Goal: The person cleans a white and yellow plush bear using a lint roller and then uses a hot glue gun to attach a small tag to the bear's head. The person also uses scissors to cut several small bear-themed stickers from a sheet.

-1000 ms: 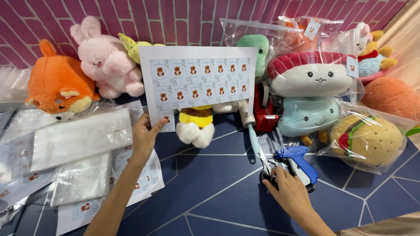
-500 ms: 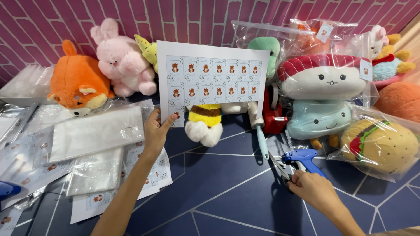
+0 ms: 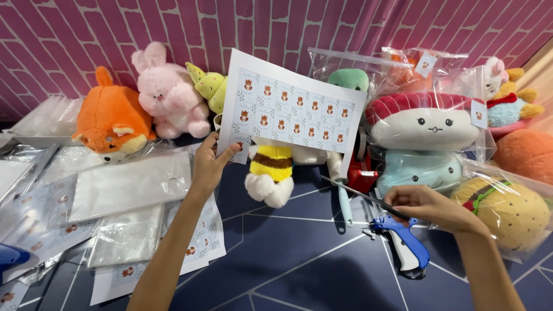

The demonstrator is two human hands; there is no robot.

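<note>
My left hand (image 3: pixel 208 164) pinches the lower corner of 1 sticker sheet (image 3: pixel 291 109), held upright, while my right hand (image 3: pixel 429 205) is clamped on slim scissors (image 3: pixel 363 198) above the blue tagging gun (image 3: pixel 406 247).

A white sticker sheet (image 3: pixel 291 109) printed with rows of small fox labels is being held upright and slightly tilted above the plush toys, while slim dark-bladed scissors (image 3: pixel 368 198) are angling low nearby over the blue surface (image 3: pixel 288 259).

Two hands (image 3: pixel 210 164) — one sheet (image 3: pixel 291 112).
</note>
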